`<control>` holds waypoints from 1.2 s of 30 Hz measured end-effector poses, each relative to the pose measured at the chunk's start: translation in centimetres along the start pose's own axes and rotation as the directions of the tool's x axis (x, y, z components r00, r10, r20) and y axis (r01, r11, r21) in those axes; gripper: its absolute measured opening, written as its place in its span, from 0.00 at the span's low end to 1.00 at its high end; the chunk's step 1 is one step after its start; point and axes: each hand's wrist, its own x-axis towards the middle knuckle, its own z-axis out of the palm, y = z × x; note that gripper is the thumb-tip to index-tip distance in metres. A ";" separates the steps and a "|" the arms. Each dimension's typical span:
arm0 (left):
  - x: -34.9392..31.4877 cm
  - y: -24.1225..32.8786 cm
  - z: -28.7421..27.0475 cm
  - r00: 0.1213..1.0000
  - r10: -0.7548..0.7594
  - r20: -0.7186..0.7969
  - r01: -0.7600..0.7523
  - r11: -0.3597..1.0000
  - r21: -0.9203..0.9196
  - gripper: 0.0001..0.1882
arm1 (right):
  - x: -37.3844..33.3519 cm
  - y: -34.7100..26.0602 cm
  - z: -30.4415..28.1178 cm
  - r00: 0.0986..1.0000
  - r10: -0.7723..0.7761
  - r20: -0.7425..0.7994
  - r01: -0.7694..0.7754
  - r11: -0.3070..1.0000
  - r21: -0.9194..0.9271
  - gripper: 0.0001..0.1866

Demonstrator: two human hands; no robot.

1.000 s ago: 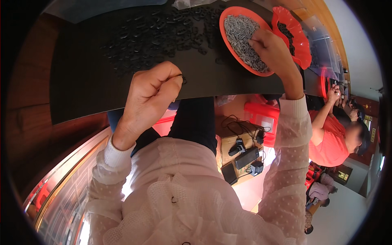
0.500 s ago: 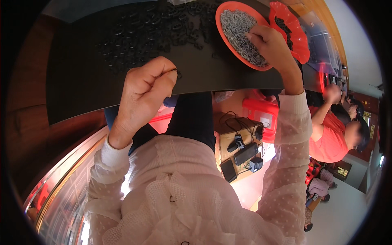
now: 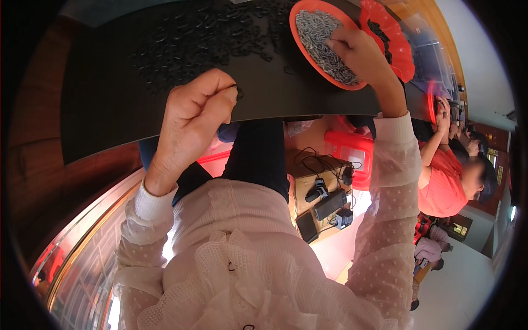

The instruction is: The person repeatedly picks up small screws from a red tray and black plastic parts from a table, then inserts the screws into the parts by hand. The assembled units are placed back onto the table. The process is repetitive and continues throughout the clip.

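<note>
My left hand (image 3: pixel 193 113) is closed in a fist near the front edge of the black table (image 3: pixel 99 110). A small black part (image 3: pixel 238 91) sticks out between its thumb and forefinger; the rest of it is hidden. My right hand (image 3: pixel 363 54) reaches over an orange-red oval bowl (image 3: pixel 297 41) filled with small grey metal pins (image 3: pixel 319 32). Thumb and fingers are pinched together just over the pins, and whatever lies between the tips is too small to make out. Many loose black parts (image 3: pixel 203 38) are spread across the far side of the table.
A second red bowl with a wavy rim (image 3: pixel 404 58) holds dark small parts, with clear plastic containers (image 3: pixel 432 52) beyond it. Below the table are a red box (image 3: pixel 349 151) and a carton carrying a phone (image 3: pixel 330 205) and cables. A person in a red top (image 3: pixel 444 187) sits at right.
My right hand stays pinched over the pins, its fingertips shifted slightly left and up. The left hand keeps its grip, barely moved. The person at right has moved their hands.
</note>
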 end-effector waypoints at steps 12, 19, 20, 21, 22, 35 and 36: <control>-0.1 0.5 -0.1 0.998 -0.055 0.013 0.054 0.998 0.031 0.07 | 0.7 -0.2 1.0 0.995 -0.038 -0.090 0.039 0.999 0.016 0.13; -0.1 0.4 -0.2 0.999 -0.043 0.007 0.043 0.999 0.023 0.07 | 0.1 0.0 -0.1 0.990 0.039 -0.137 -0.022 0.992 0.126 0.15; -0.1 0.4 -0.2 0.999 -0.045 0.011 0.045 0.999 0.006 0.07 | 0.0 -0.1 -0.2 0.990 0.070 -0.123 -0.050 0.985 0.163 0.15; -0.1 0.4 -0.3 0.999 -0.048 0.010 0.048 0.999 -0.007 0.07 | 0.0 -0.3 -0.4 0.989 0.096 -0.108 -0.073 0.976 0.204 0.15; -0.1 0.3 -0.3 0.999 -0.051 0.008 0.051 0.999 -0.019 0.07 | 0.0 -0.7 -0.5 0.988 0.122 -0.091 -0.096 0.965 0.244 0.15; -0.2 0.7 -0.8 0.993 -0.115 0.008 0.114 0.971 -0.211 0.07 | -1.6 -15.6 4.4 0.992 0.112 -0.052 -0.003 0.445 0.895 0.15; -0.2 0.3 -0.8 0.996 -0.088 0.002 0.087 0.976 -0.199 0.07 | -1.6 -15.8 4.5 0.991 0.121 -0.052 -0.004 0.424 0.906 0.16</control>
